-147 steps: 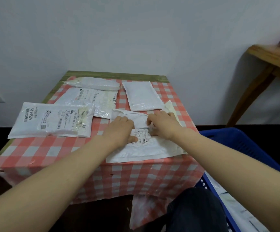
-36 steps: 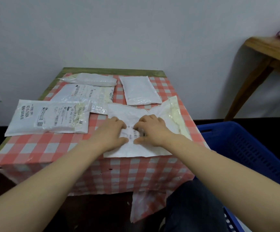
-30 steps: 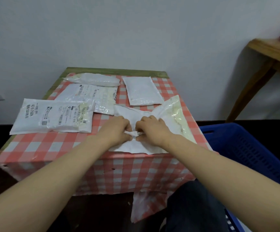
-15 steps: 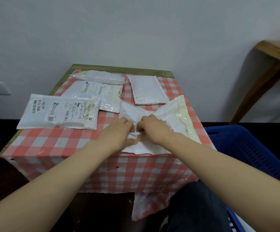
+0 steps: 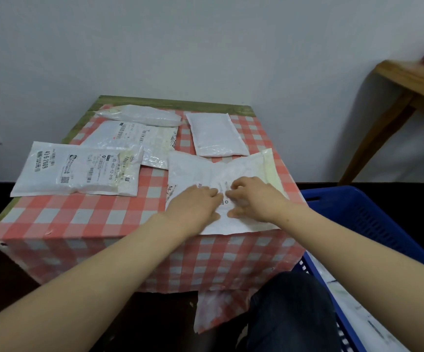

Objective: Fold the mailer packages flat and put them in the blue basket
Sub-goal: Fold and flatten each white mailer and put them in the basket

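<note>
A crumpled white mailer [image 5: 193, 168] with a printed label lies at the front right of the checked table [image 5: 79, 217]. My left hand [image 5: 195, 204] rests palm down on its middle. My right hand [image 5: 254, 199] is beside it, fingers curled and pinching the mailer's surface; the fingertips of both hands nearly touch. The mailer's right flap [image 5: 269, 166] spreads toward the table's right edge. The blue basket [image 5: 358, 214] stands on the floor right of the table, with white packages [image 5: 353, 306] lying inside it.
Several other white mailers lie on the cloth: a labelled one [image 5: 76, 170] at the left, one [image 5: 134, 141] behind it, a slim one [image 5: 140, 115] at the back, a plain one [image 5: 216, 134] back right. A wooden side table [image 5: 409, 80] stands far right. My knee [image 5: 289, 313] is below.
Both hands bunched the mailer's middle together, then pushed it down; it now lies flatter and wider, with its front edge at the table's edge. The other mailers have not moved.
</note>
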A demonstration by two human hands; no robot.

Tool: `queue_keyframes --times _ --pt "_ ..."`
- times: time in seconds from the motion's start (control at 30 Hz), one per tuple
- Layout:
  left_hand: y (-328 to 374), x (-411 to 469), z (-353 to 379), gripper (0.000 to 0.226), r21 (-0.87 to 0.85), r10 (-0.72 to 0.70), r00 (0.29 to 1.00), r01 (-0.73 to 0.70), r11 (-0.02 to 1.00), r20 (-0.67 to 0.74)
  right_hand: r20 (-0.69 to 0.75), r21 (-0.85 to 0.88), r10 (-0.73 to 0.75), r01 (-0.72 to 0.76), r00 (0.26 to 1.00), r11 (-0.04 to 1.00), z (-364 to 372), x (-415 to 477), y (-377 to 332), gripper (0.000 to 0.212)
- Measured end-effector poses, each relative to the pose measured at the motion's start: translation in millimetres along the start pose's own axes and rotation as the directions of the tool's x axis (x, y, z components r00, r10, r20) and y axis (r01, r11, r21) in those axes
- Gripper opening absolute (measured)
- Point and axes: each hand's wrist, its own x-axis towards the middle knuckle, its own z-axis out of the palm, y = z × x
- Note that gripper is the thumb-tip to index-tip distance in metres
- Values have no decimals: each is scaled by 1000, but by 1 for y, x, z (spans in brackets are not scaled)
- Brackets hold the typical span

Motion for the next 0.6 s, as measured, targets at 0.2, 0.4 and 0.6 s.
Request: queue_keyframes --times 0.2,0.4,0.6 --pt "3 11 -1 38 -112 -137 990 138 984 15 -86 110 -2 12 996 994 9 14 0 24" --pt "4 11 -5 32 -173 -176 984 171 970 -15 -92 171 -35 51 995 984 2 0 3 31" --pt "25 27 -7 34 -178 -9 997 -5 984 -77 -72 117 100 -91 992 989 -18 -19 37 47"
